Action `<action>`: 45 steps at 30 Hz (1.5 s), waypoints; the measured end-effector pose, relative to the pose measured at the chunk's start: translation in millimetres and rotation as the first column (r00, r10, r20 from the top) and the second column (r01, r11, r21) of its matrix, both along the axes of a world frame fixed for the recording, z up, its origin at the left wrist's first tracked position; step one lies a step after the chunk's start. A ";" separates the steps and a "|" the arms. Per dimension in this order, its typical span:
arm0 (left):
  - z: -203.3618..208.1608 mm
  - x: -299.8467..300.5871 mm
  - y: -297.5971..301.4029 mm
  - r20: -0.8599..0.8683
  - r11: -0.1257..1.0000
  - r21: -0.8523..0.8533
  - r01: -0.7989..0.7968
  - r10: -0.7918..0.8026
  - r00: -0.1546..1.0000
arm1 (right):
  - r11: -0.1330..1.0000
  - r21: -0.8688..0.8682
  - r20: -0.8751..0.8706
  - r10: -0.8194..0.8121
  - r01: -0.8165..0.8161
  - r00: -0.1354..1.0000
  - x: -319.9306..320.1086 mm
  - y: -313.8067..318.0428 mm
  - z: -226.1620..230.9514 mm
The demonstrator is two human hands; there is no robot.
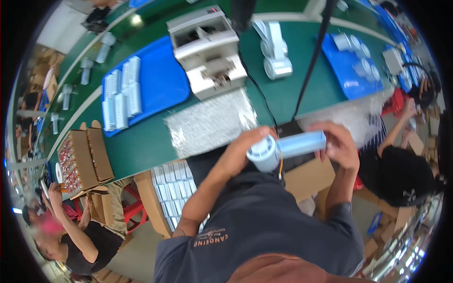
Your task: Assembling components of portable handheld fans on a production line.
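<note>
A pale blue handheld fan body [302,144] lies sideways between my two hands, in front of my chest. Its round head points left and the long handle right. Thin yellow and dark wires hang down where head meets handle. My left hand [243,150] grips the round head, its thumb on top. Around the handle's far end curl the fingers of my right hand [339,145]. Just beyond them, a sheet of silvery bubble wrap [212,121] lies on the green table [292,96].
A white machine [207,52] stands behind the wrap. Blue trays [163,70] hold pale blue parts; more fan bodies [274,49] lie at the back. A carton of parts [177,191] sits by my left arm. Cables cross the table. Co-workers sit at both sides.
</note>
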State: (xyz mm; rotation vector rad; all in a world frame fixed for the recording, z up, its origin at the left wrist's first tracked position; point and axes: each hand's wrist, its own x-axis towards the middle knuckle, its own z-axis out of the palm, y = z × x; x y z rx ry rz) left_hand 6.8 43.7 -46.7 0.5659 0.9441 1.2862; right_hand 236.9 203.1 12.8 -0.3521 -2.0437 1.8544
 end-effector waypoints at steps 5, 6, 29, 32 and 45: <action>0.0 9.8 10.6 0.296 0.999 -0.034 -0.009 0.018 0.955 | 0.995 -0.031 0.172 -0.093 0.099 0.981 10.2 9.6 -2.7; -4.0 10.7 12.9 0.289 1.000 -0.026 -0.002 0.010 0.957 | 0.994 -0.024 0.163 -0.101 0.106 0.982 11.1 8.9 -6.1; 43.4 -109.4 -31.1 -0.768 0.705 0.608 -0.365 0.639 -0.047 | 0.974 0.188 0.356 0.051 -0.125 0.933 -71.9 175.4 3.0; 49.7 -193.1 -49.2 -0.834 0.748 0.524 -0.408 0.352 -0.425 | 0.938 0.263 0.437 0.094 -0.226 0.895 -115.4 158.0 20.1; 9.5 -269.1 -116.1 -0.712 0.777 0.344 -0.527 -0.151 -0.686 | 0.886 0.462 0.145 -0.110 0.031 0.983 -116.0 145.8 -0.4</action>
